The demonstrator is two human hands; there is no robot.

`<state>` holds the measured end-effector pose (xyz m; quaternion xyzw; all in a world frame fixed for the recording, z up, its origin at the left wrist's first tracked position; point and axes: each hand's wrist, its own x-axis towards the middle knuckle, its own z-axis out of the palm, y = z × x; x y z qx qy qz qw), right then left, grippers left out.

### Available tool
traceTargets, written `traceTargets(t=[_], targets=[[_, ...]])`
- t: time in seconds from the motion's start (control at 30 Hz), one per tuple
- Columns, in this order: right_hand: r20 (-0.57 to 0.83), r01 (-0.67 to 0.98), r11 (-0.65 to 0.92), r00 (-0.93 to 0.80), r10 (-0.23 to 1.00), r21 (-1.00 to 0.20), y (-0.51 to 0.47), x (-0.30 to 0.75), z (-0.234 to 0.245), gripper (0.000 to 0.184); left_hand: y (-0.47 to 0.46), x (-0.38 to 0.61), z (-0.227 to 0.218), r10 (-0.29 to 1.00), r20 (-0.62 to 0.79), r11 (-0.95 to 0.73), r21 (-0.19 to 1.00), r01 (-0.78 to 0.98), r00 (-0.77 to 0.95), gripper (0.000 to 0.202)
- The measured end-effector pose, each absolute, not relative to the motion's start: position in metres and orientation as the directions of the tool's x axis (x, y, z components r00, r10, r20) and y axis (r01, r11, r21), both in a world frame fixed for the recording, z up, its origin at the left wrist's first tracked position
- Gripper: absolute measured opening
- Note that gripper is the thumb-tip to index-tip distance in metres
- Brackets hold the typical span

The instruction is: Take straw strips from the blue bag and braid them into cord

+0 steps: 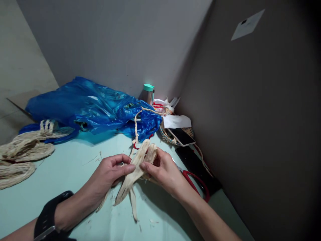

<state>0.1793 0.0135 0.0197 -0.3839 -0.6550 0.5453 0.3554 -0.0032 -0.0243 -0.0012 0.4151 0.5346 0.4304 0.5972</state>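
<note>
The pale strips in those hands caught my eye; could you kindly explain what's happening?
A person holds pale strips between the thumbs and fingers of the left hand and right hand, over a light green table. Beyond them, a braided cord runs up past a blue plastic bag. Bundles of similar-looking material lie to the left.

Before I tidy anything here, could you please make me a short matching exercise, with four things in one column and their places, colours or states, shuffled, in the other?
Things:
1. Pale strips
2. Plastic bag
3. Phone
4. Bottle lid

Places, colours or states:
A. Turquoise
B. Tilted on the woven basket
C. Held in the left hand and right hand
D. Crumpled and deep blue

Right pairs: 1-C, 2-D, 3-B, 4-A.
</note>
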Motion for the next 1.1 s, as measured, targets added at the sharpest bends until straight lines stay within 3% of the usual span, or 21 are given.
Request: traceTargets(t=[0.33,0.43,0.53,0.73,0.93,1.1], targets=[[-0.039,-0.131,-0.128,-0.536,0.843,-0.983,0.012,0.182,0.022,0.002,-0.023,-0.004,-0.003,0.962,-0.25,0.262,0.957,-0.12,0.109,0.028],[-0.041,-0.14,-0.123,-0.484,0.874,-0.982,0.014,0.183,0.017,0.002,-0.023,-0.004,-0.003,0.966,-0.239,0.25,0.962,-0.114,0.099,0.026],[-0.05,-0.12,-0.116,-0.452,0.89,-0.986,0.015,0.183,0.014,0.003,-0.023,-0.004,-0.001,0.968,-0.232,0.244,0.959,-0.144,0.098,0.026],[-0.119,0.012,-0.138,-0.587,0.801,-0.99,0.009,0.182,0.019,0.002,-0.025,-0.003,0.004,0.968,-0.184,0.221,0.947,-0.233,0.17,0.03],[-0.084,0.116,-0.018,-0.599,0.797,-0.993,0.007,0.179,0.026,0.012,-0.025,-0.002,0.002,0.971,-0.2,0.218,0.966,-0.138,0.132,0.027],[0.007,0.204,0.119,-0.481,0.877,-0.972,0.01,0.178,0.02,0.025,-0.025,0.0,0.002,0.975,-0.194,0.205,0.973,-0.109,0.103,0.025]])
